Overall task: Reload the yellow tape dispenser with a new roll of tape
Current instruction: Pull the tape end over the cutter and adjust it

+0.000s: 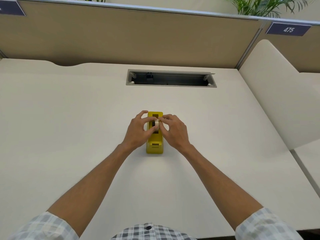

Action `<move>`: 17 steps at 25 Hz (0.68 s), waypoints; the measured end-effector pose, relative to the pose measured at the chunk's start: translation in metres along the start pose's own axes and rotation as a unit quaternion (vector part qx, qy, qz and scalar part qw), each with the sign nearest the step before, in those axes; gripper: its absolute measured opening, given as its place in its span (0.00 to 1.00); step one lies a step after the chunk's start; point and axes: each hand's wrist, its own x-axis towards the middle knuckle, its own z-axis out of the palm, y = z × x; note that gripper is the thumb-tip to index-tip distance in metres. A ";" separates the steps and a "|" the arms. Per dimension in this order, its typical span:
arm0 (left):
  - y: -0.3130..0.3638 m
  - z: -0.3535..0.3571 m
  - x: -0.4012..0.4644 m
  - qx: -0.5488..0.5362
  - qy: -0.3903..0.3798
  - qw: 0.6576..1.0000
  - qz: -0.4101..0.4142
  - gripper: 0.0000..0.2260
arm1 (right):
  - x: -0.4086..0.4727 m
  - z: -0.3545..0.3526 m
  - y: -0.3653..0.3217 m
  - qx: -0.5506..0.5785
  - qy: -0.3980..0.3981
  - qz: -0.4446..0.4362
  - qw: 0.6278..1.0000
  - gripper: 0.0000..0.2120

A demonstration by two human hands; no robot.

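A yellow tape dispenser (154,144) sits on the pale tabletop (69,118), near the middle, right in front of the person. Its long side points away from the person. The cutter end is the end closest to the person.

A roll of tape (156,124) stands on its edge in the well of the dispenser. The roll is whitish, with a dark hub (153,123) in its middle.

Both hands are on the roll, one from each side. The left hand (138,130) comes in from the left. Its thumb and fingers curl around the left side of the roll, so its grip is closed on the roll. One finger of that hand sticks up near the far end of the dispenser. The right hand (174,131) comes in from the right. Its fingertips pinch the top right edge of the roll, so its grip is on the roll too. It is hard to see if the roll is all the way down in its seat, because the fingers cover part of it.

Both arms are bare up to checked sleeves at the bottom of the view.

Further back, a long open slot (170,80) with a grey frame is cut into the tabletop. Behind it stands a tan wall panel (138,35). A dark sign (288,29) at the right reads 475. Green plant leaves (266,6) show above the panel.
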 end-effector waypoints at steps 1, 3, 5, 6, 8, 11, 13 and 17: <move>-0.001 0.000 0.001 0.002 -0.002 1.000 0.001 0.16 | 0.000 0.000 0.000 0.003 -0.001 0.000 1.000 0.11; -0.002 0.001 0.002 0.007 -0.008 1.000 0.005 0.17 | 0.001 -0.001 0.001 0.010 -0.003 0.003 1.000 0.11; -0.003 0.001 0.004 0.013 -0.017 1.000 0.003 0.19 | 0.001 0.000 0.001 0.023 -0.009 0.013 1.000 0.11; -0.003 0.001 0.004 0.017 -0.020 1.000 0.000 0.20 | 0.001 -0.001 0.001 0.031 -0.014 0.019 0.999 0.11; -0.003 0.001 0.005 0.021 -0.025 0.999 0.003 0.20 | 0.003 -0.002 0.000 0.045 -0.020 0.024 0.999 0.11; -0.001 0.000 0.006 0.014 -0.029 0.999 0.034 0.16 | 0.004 -0.004 -0.001 0.053 -0.023 0.019 0.998 0.10; 0.000 -0.001 0.006 0.016 -0.033 0.999 0.033 0.14 | 0.005 -0.005 -0.002 0.058 -0.025 0.018 0.998 0.09; 0.004 -0.003 0.006 0.022 -0.032 0.999 0.008 0.15 | 0.008 -0.005 -0.004 0.076 -0.019 0.031 0.996 0.07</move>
